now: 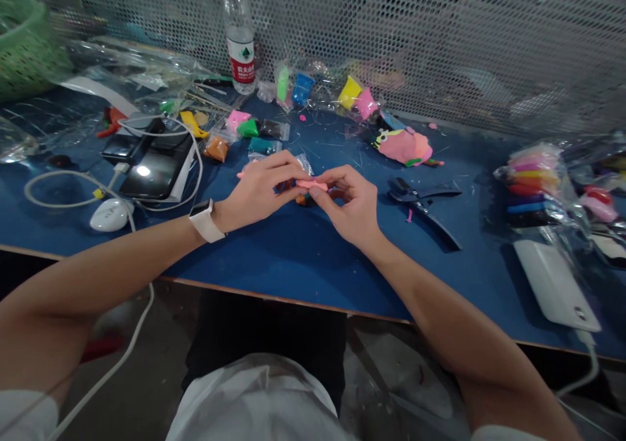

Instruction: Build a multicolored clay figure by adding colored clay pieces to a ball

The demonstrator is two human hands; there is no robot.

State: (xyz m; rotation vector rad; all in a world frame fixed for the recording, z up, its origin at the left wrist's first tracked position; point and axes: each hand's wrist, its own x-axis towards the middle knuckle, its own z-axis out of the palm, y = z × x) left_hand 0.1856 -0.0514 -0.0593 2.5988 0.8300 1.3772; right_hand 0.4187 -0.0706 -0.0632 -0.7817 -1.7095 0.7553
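Note:
My left hand, with a white watch at the wrist, and my right hand meet over the blue table. Both pinch a thin pink strip of clay between fingertips, the left at one end, the right at the other. A bit of orange clay shows just under the strip. Behind the hands lie several small bags of coloured clay. A pink clay figure lies further back to the right.
Black pliers lie right of my hands. A water bottle stands at the mesh wall. Phones, cables and a white mouse sit left. Bagged clay sticks and a white power bank lie right. A green basket is far left.

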